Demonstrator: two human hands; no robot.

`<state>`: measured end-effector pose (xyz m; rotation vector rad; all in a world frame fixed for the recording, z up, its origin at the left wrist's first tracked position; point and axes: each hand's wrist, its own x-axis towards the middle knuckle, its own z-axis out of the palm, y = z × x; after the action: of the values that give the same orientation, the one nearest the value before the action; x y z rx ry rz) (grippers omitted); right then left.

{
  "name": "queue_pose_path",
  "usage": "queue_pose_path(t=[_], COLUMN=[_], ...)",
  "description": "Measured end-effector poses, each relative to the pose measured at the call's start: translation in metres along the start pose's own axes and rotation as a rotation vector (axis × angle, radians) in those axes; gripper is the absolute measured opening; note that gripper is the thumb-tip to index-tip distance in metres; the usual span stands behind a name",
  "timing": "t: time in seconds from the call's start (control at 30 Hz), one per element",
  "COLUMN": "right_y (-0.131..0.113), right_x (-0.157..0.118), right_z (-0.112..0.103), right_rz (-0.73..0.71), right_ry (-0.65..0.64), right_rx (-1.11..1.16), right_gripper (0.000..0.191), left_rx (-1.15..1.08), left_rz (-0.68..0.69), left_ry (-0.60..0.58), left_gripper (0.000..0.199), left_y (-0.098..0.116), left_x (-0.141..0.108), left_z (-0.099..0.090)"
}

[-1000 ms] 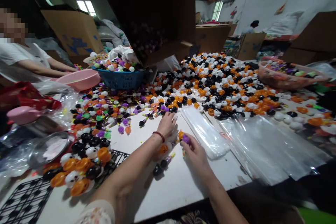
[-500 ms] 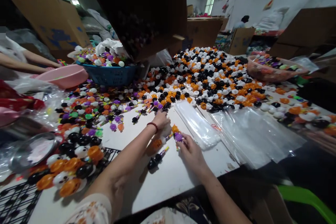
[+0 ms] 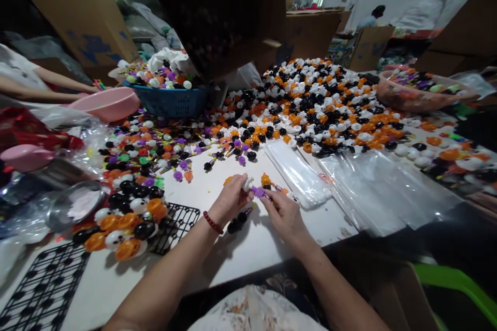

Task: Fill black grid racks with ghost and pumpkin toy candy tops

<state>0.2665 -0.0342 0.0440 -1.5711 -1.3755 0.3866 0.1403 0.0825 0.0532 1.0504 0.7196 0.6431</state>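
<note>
My left hand [image 3: 232, 199], with a red bead bracelet, is closed on a small white plastic piece [image 3: 247, 182]. My right hand [image 3: 285, 215] pinches a purple plastic piece [image 3: 258, 192], and the two pieces meet or nearly meet between my fingertips. Just beyond my hands lies an orange pumpkin-like piece [image 3: 266, 180] with a stick-like part. Below my left fingers a black piece [image 3: 235, 225] rests on the white table [image 3: 248, 253]. My fingers partly cover both held pieces.
A large heap of white, orange and black pieces [image 3: 318, 101] spreads across the back. Clear plastic bags [image 3: 297, 173] lie at right. A blue basket [image 3: 173, 102], a pink basin [image 3: 111, 104], a black grid tray [image 3: 46, 284] and a cluster of pieces [image 3: 126, 220] stand left. Another person's arms [image 3: 46, 88] reach in there.
My left hand has come back from the small pieces at the middle to meet my right hand, and now grips a white piece. My right hand keeps the purple piece. The view has shifted slightly.
</note>
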Motion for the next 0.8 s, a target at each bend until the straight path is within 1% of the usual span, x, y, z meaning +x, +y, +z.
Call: queue_pose_path(t=[0.1, 0.23, 0.33, 0.47, 0.57, 0.6, 0.67, 0.73, 0.8], right_y=[-0.001, -0.002, 0.0, 0.002, -0.001, -0.002, -0.003, -0.004, -0.003], right_x=[-0.002, -0.004, -0.005, -0.006, -0.006, -0.007, -0.007, -0.008, -0.008], right_z=[-0.002, -0.006, -0.009, -0.014, -0.016, -0.015, -0.014, -0.012, -0.011], right_rz=[-0.041, -0.072, -0.089, -0.091, -0.059, -0.037, 0.024, 0.08, 0.096], right_ry=[0.002, 0.025, 0.027, -0.016, -0.032, -0.033, -0.028, -0.02, -0.015], right_rx=[-0.057, -0.075, -0.108, -0.173, -0.141, -0.109, -0.032, 0.023, 0.03], right_gripper=[0.028, 0.026, 0.026, 0.026, 0.026, 0.025, 0.024, 0.023, 0.025], left_rx=[0.015, 0.081, 0.151, 0.189, 0.193, 0.214, 0.302, 0.429, 0.536], left_rz=[0.001, 0.026, 0.045, 0.053, 0.03, 0.037, 0.094, 0.195, 0.295], left_ry=[-0.021, -0.052, -0.035, -0.018, -0.015, 0.01, 0.097, 0.207, 0.284], left_gripper=[0.039, 0.039, 0.041, 0.043, 0.043, 0.042, 0.04, 0.036, 0.031], left_y=[-0.004, -0.011, -0.013, -0.015, -0.018, -0.02, -0.024, -0.028, -0.031], left_x=[-0.005, -0.007, -0.008, -0.011, -0.013, -0.014, -0.017, -0.02, -0.022], left_z=[0.003, 0.005, 0.009, 0.017, 0.023, 0.024, 0.026, 0.028, 0.028])
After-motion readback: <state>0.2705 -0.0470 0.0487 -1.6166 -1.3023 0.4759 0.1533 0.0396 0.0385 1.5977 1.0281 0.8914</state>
